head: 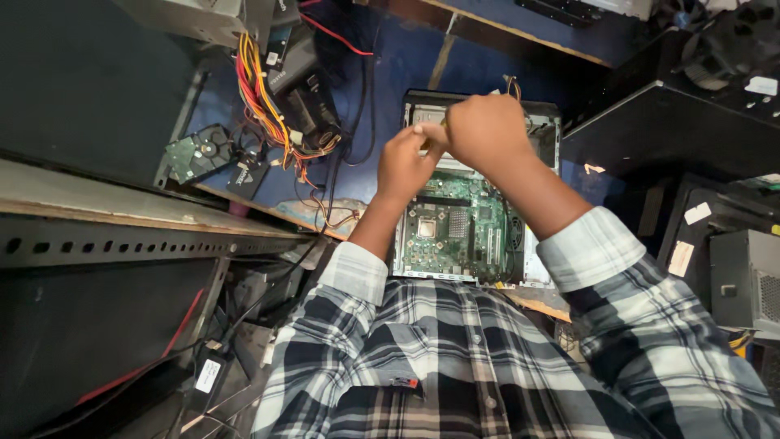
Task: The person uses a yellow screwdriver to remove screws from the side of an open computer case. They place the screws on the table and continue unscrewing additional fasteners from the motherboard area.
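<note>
Both hands meet above the open computer case, the left hand and right hand pinched together on something too small to tell, directly over the green motherboard.

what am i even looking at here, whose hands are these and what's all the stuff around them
This is one picture from a camera worn on a person's head, looking down, so the checked shirt at the bottom is their own. Their left hand and right hand meet over an open computer case, pinching something small and yellowish; it is too hidden to name. Inside the case lies a green circuit board. To the left, on the blue surface, sit a bare hard drive and a bundle of red, yellow and orange wires. Dark computer boxes stand on the right.
</note>
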